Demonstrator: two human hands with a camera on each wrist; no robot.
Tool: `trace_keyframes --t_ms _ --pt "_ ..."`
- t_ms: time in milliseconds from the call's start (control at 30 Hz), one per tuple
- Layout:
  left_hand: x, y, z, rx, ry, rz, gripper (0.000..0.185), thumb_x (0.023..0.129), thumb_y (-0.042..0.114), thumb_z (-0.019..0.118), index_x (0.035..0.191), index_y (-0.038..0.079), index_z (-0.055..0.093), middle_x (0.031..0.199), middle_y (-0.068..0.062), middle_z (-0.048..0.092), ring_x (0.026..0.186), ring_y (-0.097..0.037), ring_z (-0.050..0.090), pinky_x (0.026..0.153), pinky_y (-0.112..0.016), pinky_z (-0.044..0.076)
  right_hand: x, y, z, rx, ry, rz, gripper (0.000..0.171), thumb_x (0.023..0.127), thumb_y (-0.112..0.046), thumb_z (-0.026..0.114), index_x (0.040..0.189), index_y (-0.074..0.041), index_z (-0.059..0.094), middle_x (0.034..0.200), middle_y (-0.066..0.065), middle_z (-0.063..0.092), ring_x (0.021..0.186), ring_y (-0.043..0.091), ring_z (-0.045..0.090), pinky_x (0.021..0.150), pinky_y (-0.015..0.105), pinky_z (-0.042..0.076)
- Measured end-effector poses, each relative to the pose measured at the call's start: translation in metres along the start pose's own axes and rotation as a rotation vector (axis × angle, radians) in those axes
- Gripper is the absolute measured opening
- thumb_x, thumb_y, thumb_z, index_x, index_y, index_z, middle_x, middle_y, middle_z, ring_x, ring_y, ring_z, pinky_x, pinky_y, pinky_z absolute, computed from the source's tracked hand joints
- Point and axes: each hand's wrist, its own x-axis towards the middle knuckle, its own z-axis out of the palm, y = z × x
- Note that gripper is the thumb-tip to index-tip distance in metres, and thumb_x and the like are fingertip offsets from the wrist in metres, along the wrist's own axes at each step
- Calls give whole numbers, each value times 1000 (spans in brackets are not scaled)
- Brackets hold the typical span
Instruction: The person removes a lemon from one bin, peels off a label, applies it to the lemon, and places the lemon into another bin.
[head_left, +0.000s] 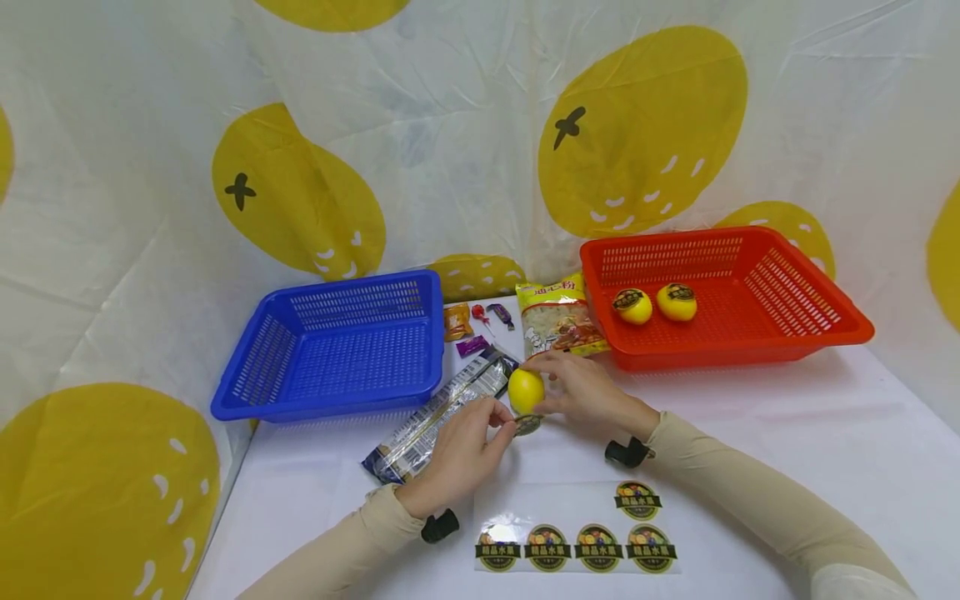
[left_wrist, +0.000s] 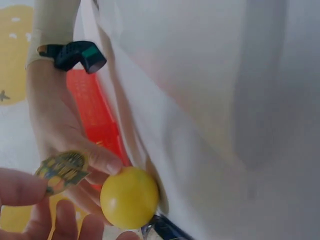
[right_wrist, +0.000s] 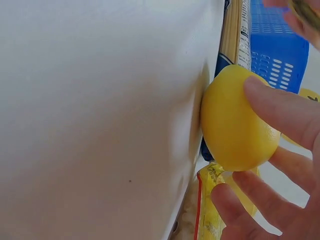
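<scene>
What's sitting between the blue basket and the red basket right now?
In the head view, between the blue basket and the red basket lie a yellow snack bag, small wrapped candies and, nearer, a long noodle packet.

My head view looks forward and down over the table (head_left: 787,433), taking in both baskets. Both wrist views sit very close, rolled sideways so the tabletop stands upright. All three share the lemon (head_left: 526,390) (left_wrist: 129,197) (right_wrist: 236,120).
</scene>
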Motion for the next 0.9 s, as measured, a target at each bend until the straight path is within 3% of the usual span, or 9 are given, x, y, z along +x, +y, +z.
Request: trace_keyframes --t_ms 100,233,467,767,900 --pt "10 0 -1 -33 42 -2 7 99 25 65 100 18 64 96 1 69 89 -19 66 71 -23 47 -1 0 0 -16 7 -18 69 79 -35 89 142 -24 63 142 6 64 105 23 66 87 46 56" --pt "25 -4 -1 -48 25 -25 7 99 25 64 100 18 64 96 2 68 85 -14 63 70 -22 46 -1 1 1 -24 16 -25 71 77 -39 90 141 -25 63 141 4 64 103 21 65 84 42 55" --pt "46 -15 3 10 -19 -32 9 101 26 63 100 17 65 91 3 65 81 -10 56 73 -26 46 -3 2 3 1 13 -25 73 78 -37 89 144 -26 61 143 6 62 110 23 65 91 51 54" --pt "59 -19 8 99 8 14 9 102 23 62 101 16 65 93 2 64 77 -10 54 66 -23 43 -6 1 3 21 37 -39 73 77 -35 90 143 -28 61 140 4 63 107 22 65 92 51 53" --pt "62 -19 10 151 7 53 7 102 22 62 102 16 65 94 3 64 78 -9 55 65 -23 42 -5 1 3 29 39 -43 73 76 -34 91 143 -28 62 137 2 65 102 20 65 87 45 53"
